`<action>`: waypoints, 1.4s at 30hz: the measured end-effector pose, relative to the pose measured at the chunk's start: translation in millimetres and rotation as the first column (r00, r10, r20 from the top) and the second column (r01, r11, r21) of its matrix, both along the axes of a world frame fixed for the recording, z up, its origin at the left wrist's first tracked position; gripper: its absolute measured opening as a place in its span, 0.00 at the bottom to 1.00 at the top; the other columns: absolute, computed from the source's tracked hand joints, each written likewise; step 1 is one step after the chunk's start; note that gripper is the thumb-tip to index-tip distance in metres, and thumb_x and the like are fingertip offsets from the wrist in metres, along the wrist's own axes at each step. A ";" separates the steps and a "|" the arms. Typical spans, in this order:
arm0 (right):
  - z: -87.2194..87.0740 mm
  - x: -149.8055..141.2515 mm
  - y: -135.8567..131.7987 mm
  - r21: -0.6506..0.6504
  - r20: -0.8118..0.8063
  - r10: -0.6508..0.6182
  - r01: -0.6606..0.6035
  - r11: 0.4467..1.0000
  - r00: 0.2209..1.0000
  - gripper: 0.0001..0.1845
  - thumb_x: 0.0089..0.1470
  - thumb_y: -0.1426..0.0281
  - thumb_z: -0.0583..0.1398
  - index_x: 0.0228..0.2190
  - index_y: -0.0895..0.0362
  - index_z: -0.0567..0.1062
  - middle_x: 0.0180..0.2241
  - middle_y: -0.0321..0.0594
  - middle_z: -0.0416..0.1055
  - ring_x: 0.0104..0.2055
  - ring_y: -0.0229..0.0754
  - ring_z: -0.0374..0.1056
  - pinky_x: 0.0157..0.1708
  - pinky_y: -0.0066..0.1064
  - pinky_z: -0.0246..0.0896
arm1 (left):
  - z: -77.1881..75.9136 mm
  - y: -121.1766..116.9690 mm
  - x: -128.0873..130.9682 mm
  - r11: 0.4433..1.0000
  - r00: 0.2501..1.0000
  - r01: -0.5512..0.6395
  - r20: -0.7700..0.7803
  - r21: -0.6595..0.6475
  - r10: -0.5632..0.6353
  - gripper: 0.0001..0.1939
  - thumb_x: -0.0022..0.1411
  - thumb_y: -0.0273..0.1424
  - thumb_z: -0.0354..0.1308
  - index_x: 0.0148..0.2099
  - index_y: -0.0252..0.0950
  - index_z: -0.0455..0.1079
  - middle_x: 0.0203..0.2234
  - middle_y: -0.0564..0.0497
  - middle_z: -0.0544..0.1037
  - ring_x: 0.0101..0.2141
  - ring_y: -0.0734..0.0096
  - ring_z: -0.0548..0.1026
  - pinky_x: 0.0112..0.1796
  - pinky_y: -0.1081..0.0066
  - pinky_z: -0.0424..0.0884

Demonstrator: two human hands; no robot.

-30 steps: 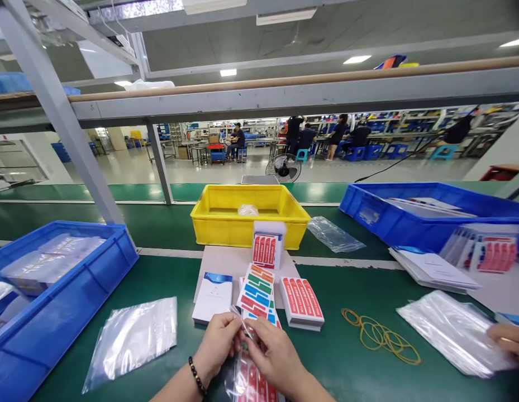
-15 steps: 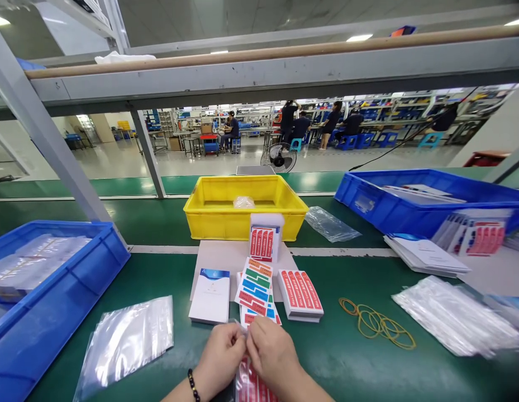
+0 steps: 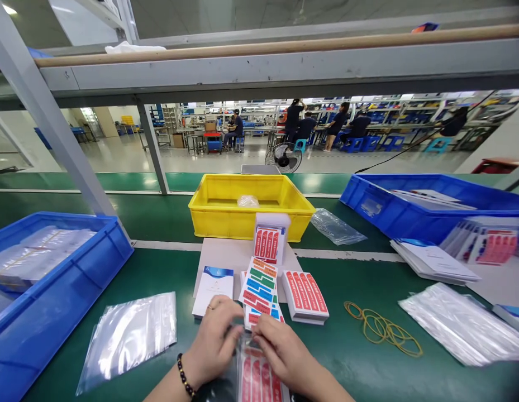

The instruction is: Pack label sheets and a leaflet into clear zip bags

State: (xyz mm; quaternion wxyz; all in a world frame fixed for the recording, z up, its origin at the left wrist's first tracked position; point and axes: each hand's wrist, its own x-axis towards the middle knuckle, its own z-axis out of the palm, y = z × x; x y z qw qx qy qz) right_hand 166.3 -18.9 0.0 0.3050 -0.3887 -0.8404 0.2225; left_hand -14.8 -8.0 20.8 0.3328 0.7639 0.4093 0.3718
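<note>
A clear plastic bag point(image 3: 262, 377) with red-and-white label sheets inside lies at the front edge, close to my body. My right hand point(image 3: 282, 346) pinches its upper edge. Beside the bag's left edge, my left hand point(image 3: 215, 338) has its thumb and fingers apart, slightly blurred, its fingers over the near edge of a stack of white booklets point(image 3: 214, 285) with blue tops. Beyond my hands lie sheets of multicoloured labels point(image 3: 260, 285). To their right stands a stack of red label sheets point(image 3: 305, 296). More red sheets point(image 3: 267, 244) stand upright behind.
A yellow bin point(image 3: 251, 218) stands ahead, with blue bins at left point(image 3: 75, 301) and right point(image 3: 410, 206). Empty clear bags point(image 3: 131, 335) lie at left, more plastic bags point(image 3: 460, 324) at right. Rubber bands point(image 3: 382, 329) lie right of my hands. A shelf beam point(image 3: 259, 72) crosses above.
My left hand has parted from my right and moved left, its fingers spreading. The right hand stays at the bag, more of which now shows. The view has shifted slightly.
</note>
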 end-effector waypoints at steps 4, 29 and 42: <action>14.9 21.2 3.6 -0.196 0.029 0.073 -0.066 0.978 0.997 0.10 0.53 0.69 0.55 0.22 0.55 0.60 0.24 0.33 0.61 0.26 0.36 0.57 0.24 0.26 0.54 | 7.9 -2.1 -4.1 0.988 0.960 0.131 -0.258 0.080 -0.106 0.04 0.52 0.25 0.53 0.28 0.37 0.69 0.24 0.50 0.72 0.33 0.66 0.68 0.39 0.66 0.61; 23.4 -29.6 42.8 0.514 0.055 -0.135 0.088 0.853 0.989 0.11 0.56 0.76 0.50 0.31 0.59 0.72 0.26 0.41 0.66 0.29 0.39 0.58 0.29 0.31 0.51 | -22.4 -7.1 8.0 0.605 0.790 0.465 0.611 -0.647 0.046 0.42 0.37 0.65 0.46 0.35 0.31 0.72 0.08 0.58 0.62 0.09 0.83 0.53 0.13 0.79 0.47; 24.1 36.4 81.1 0.050 0.185 -0.505 0.505 0.862 0.843 0.10 0.50 0.68 0.55 0.34 0.57 0.74 0.34 0.46 0.72 0.42 0.51 0.63 0.42 0.41 0.53 | -15.5 -9.0 13.2 0.462 0.535 0.622 0.774 -0.632 0.338 0.15 0.55 0.27 0.54 0.43 0.24 0.71 0.36 0.37 0.78 0.38 0.56 0.75 0.45 0.59 0.65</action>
